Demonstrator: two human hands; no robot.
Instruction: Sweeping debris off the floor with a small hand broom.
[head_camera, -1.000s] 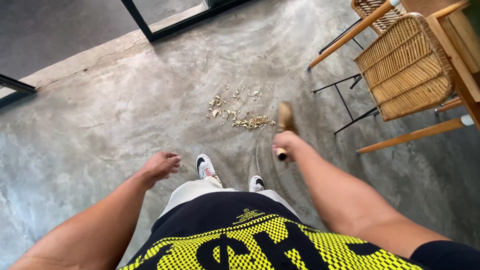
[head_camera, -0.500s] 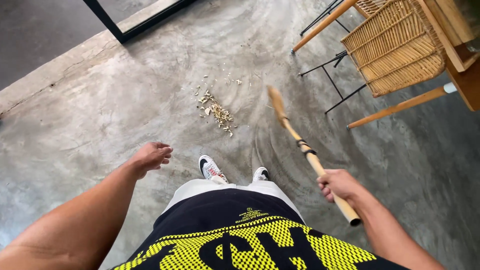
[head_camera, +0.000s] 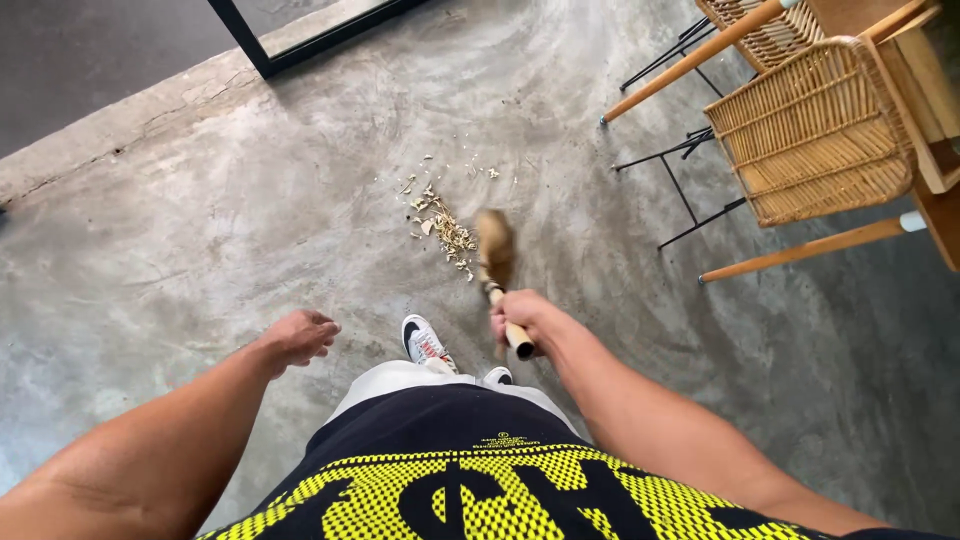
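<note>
Head view: right hand clamped on broom beside debris pile; left hand loosely spread, empty.

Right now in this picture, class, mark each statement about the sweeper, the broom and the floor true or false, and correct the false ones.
1. The right hand grips the broom by its wooden handle. True.
2. The left hand holds a dustpan. False: it is empty, fingers loosely curled.
3. The litter pile lies on the concrete floor just left of the broom head. True.
4. The wicker chair lies tipped over on the litter. False: it stands upright at the right, apart from it.
</note>
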